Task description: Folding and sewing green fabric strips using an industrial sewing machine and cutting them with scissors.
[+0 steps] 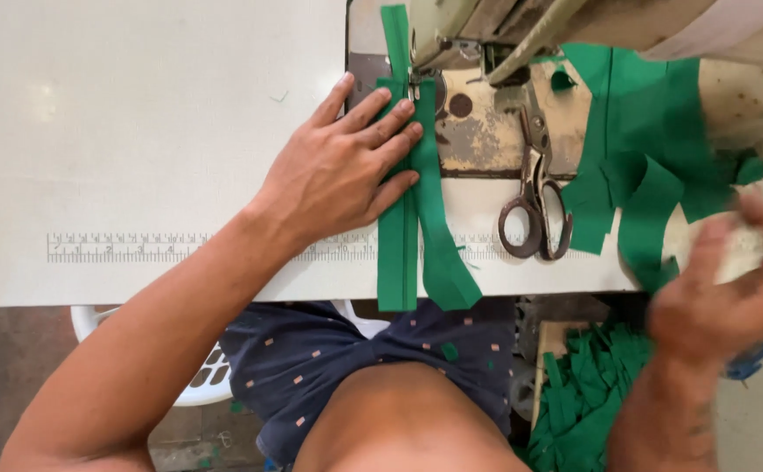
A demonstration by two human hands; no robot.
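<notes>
My left hand lies flat, fingers spread, pressing a long green fabric strip with a zipper onto the white sewing table. The strip runs under the presser foot of the sewing machine and hangs over the table's front edge. A second green strip lies over it at an angle. My right hand is blurred at the right, hovering near a pile of green cut pieces; whether it holds anything is unclear.
Dark scissors lie on the table right of the strip. A printed ruler runs along the table's front. Several green strips are heaped below the table at right. A white plastic chair sits under me.
</notes>
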